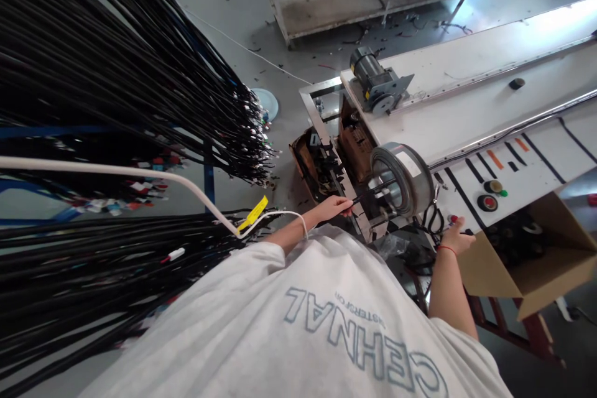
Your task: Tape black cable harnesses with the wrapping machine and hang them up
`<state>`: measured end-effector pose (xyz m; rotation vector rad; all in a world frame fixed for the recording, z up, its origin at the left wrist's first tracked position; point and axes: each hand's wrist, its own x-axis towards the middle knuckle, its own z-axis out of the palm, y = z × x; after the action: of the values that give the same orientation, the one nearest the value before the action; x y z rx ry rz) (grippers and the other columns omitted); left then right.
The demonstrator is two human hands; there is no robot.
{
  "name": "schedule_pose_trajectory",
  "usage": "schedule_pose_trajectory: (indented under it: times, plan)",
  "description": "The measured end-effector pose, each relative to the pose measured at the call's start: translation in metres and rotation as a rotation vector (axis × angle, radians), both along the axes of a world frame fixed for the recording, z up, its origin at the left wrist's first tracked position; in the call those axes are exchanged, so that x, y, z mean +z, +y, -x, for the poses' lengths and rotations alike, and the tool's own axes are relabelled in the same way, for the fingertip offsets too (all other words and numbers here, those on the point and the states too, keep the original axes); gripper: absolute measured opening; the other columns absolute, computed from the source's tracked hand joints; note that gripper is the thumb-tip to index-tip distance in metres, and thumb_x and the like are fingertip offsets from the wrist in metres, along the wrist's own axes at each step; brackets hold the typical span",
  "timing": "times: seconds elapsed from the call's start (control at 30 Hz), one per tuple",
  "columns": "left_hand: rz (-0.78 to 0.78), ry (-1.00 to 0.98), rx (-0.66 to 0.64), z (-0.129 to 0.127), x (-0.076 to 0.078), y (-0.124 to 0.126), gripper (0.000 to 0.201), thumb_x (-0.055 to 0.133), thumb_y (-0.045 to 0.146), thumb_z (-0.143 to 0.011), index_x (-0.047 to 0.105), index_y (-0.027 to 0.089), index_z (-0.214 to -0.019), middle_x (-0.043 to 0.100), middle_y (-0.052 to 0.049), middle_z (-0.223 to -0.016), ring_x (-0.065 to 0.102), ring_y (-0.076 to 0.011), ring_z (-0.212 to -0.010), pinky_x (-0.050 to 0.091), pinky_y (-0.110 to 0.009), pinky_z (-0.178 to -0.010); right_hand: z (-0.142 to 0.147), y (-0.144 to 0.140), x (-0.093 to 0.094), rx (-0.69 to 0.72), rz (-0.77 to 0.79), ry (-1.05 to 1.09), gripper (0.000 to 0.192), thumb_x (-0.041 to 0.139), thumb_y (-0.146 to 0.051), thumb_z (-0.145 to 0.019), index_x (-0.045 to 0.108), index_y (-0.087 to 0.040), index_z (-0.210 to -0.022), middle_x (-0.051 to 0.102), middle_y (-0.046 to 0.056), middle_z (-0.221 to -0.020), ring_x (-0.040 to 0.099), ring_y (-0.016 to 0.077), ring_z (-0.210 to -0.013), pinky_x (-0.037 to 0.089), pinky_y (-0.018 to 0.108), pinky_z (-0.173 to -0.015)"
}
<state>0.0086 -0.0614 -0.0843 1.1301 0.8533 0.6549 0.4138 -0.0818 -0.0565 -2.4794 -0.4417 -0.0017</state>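
**Black wire fed into the ring machine**

Black wire ends (361,199) are pinched in the left hand (333,207), whose grip is closed on them right at the mouth of the metal ring (402,177). The right hand (454,234) rests curled at the red button (451,219) on the white surface (513,155); whether it grasps anything I cannot tell. Judging by this, feeding is the step in hand, and the next move calls for keeping the ends straight. Hanging cable bundles (116,74) crowd the left; a cardboard box (536,255) sits close by the right.
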Motion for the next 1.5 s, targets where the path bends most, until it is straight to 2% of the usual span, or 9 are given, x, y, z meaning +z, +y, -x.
schedule_pose_trajectory:
  times: [0.27,0.53,0.77,0.87,0.93,1.0,1.13,1.23,1.5]
  plan:
    - [-0.093,0.053,-0.004,-0.001,-0.003,-0.004,0.060,0.044,0.070,-0.086,0.060,0.013,-0.082,0.056,0.001,-0.064,0.051,-0.0115,-0.061,0.041,-0.024,-0.060,-0.001,0.001,0.000,-0.008,-0.033,0.018,0.051,0.067,-0.050,-0.087,0.047,-0.012,-0.115,0.056,0.027,-0.123,0.053,0.0389,-0.120,0.044,0.048,-0.104]
    - [-0.313,0.278,0.005,-0.022,0.020,0.012,0.042,0.038,0.049,-0.096,0.058,0.016,-0.081,0.056,0.000,-0.067,0.049,-0.0125,-0.063,0.039,-0.024,-0.062,0.006,0.000,0.005,-0.003,-0.020,0.011,0.051,0.066,-0.049,-0.089,0.047,-0.010,-0.115,0.056,0.029,-0.122,0.053,0.0402,-0.120,0.045,0.049,-0.103]
    - [-0.189,0.188,0.035,-0.027,0.019,0.018,0.052,0.033,0.056,-0.097,0.059,0.014,-0.083,0.049,0.003,-0.061,0.043,-0.0106,-0.055,0.036,-0.023,-0.057,0.011,0.001,0.009,-0.014,0.006,0.003,0.052,0.061,-0.051,-0.092,0.047,-0.009,-0.119,0.055,0.029,-0.124,0.053,0.0396,-0.121,0.044,0.049,-0.104]
    - [-0.214,0.166,-0.104,-0.014,0.017,0.018,0.046,0.047,0.057,-0.092,0.061,0.014,-0.085,0.060,0.000,-0.067,0.053,-0.0115,-0.060,0.040,-0.022,-0.060,0.010,0.001,0.008,-0.018,0.017,0.012,0.056,0.060,-0.052,-0.092,0.046,-0.007,-0.121,0.054,0.029,-0.125,0.052,0.0398,-0.122,0.043,0.048,-0.104]
    - [-0.266,0.246,-0.268,-0.001,0.013,0.014,0.039,0.057,0.052,-0.088,0.063,0.014,-0.080,0.065,-0.002,-0.071,0.058,-0.0135,-0.066,0.041,-0.022,-0.064,0.009,0.001,0.008,-0.017,0.025,0.020,0.058,0.060,-0.054,-0.091,0.046,-0.006,-0.121,0.054,0.030,-0.125,0.052,0.0407,-0.122,0.043,0.049,-0.104]
    - [-0.316,0.354,-0.331,0.011,0.006,0.008,0.035,0.059,0.048,-0.087,0.065,0.014,-0.078,0.068,-0.003,-0.075,0.061,-0.0155,-0.071,0.042,-0.023,-0.067,0.007,0.001,0.007,-0.010,0.025,0.019,0.060,0.061,-0.056,-0.089,0.046,-0.007,-0.120,0.054,0.030,-0.125,0.052,0.0411,-0.121,0.044,0.049,-0.103]
    - [-0.384,0.459,-0.160,0.017,0.000,-0.006,0.037,0.052,0.049,-0.091,0.066,0.014,-0.091,0.069,-0.004,-0.085,0.062,-0.0184,-0.078,0.043,-0.024,-0.071,0.007,0.000,0.007,-0.005,0.026,0.025,0.059,0.061,-0.055,-0.089,0.046,-0.008,-0.122,0.055,0.029,-0.123,0.052,0.0402,-0.121,0.044,0.049,-0.103]
    - [-0.414,0.505,-0.086,0.007,0.007,-0.006,0.039,0.049,0.049,-0.094,0.065,0.014,-0.090,0.068,-0.005,-0.083,0.062,-0.0193,-0.077,0.044,-0.025,-0.070,0.009,0.001,0.010,-0.010,0.043,0.036,0.060,0.060,-0.054,-0.090,0.045,-0.007,-0.124,0.055,0.029,-0.124,0.051,0.0396,-0.123,0.042,0.048,-0.105]
    - [-0.555,0.581,-0.138,-0.003,0.022,0.013,0.028,0.051,0.038,-0.095,0.066,0.014,-0.098,0.070,-0.007,-0.091,0.064,-0.0205,-0.084,0.047,-0.026,-0.076,0.009,0.002,0.008,-0.029,0.049,0.012,0.057,0.057,-0.058,-0.091,0.045,-0.010,-0.119,0.053,0.030,-0.125,0.050,0.0410,-0.123,0.043,0.051,-0.105]
